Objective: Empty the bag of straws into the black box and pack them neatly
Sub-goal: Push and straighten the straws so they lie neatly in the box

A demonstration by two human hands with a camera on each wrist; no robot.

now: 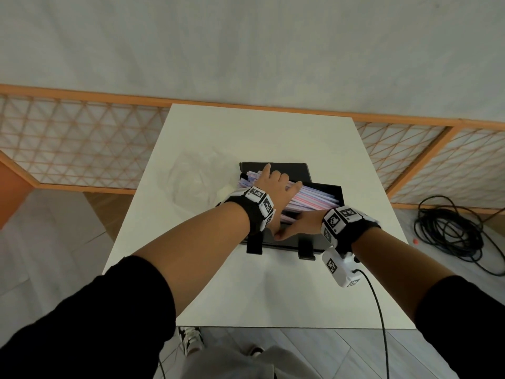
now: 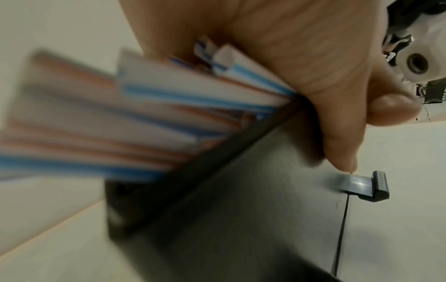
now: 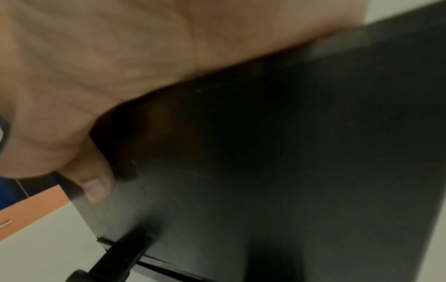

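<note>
The black box [image 1: 332,194] stands in the middle of the white table [image 1: 246,291], its lid [image 1: 299,170] open at the back. Pink, blue and white straws [image 1: 311,199] fill it, lying slantwise with some ends above the rim. My left hand [image 1: 274,181] lies palm down on the straws [image 2: 144,118], fingers spread. My right hand [image 1: 303,222] rests on the box's near wall [image 3: 265,152]; its thumb [image 3: 96,187] presses the outside and its fingers reach over the rim toward the straw ends. The clear plastic bag [image 1: 191,181] lies crumpled and empty, left of the box.
Two black latches [image 1: 254,246] [image 1: 306,251] hang off the box's front. A lattice screen with an orange frame [image 1: 82,143] runs behind the table. A coil of black cable [image 1: 451,231] lies on the floor at right. A cable trails from my right wrist.
</note>
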